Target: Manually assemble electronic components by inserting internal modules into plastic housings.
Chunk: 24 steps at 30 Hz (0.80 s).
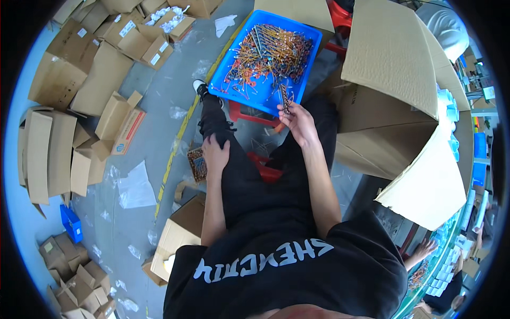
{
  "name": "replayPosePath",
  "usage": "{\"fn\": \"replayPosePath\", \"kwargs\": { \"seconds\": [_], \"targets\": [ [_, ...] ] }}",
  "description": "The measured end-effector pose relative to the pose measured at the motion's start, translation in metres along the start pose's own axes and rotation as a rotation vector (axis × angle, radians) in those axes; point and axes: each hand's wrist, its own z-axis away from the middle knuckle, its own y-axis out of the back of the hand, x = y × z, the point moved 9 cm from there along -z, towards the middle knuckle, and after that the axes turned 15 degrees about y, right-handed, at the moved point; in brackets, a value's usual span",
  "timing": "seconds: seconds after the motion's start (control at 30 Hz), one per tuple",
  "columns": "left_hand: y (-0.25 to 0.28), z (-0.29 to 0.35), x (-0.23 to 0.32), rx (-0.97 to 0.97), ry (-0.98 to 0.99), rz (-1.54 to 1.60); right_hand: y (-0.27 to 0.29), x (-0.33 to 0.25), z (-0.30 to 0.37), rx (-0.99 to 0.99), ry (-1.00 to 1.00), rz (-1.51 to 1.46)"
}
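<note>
A blue plastic tray (223,85) stands in front of my knees, heaped with many thin orange and dark wire leads (276,50) that have pale tips. At the tray's near edge my right hand (299,123) pinches a small bundle of wire leads (286,98), held upright with the tips showing. My left hand (215,153) lies on my left thigh with its fingers spread, holding nothing. Below the tray, parts of a red stool (249,112) show between my legs. Beside my left leg sits a small box of similar leads (197,164).
Opened cardboard boxes (69,154) line the left side, with a blue bin (70,223) among them. A large open carton (382,127) stands close on my right. Behind it, a co-worker's hand (423,250) reaches over a green worktable (417,290). A yellow floor line (169,167) runs at left.
</note>
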Motion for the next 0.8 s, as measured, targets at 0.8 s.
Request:
{"fn": "replayPosePath", "kwargs": {
  "seconds": [0.8],
  "targets": [
    [0.046,0.039,0.195,-0.573,-0.187,0.816,-0.084,-0.063,0.046,-0.514,0.585,0.894]
  ]
}}
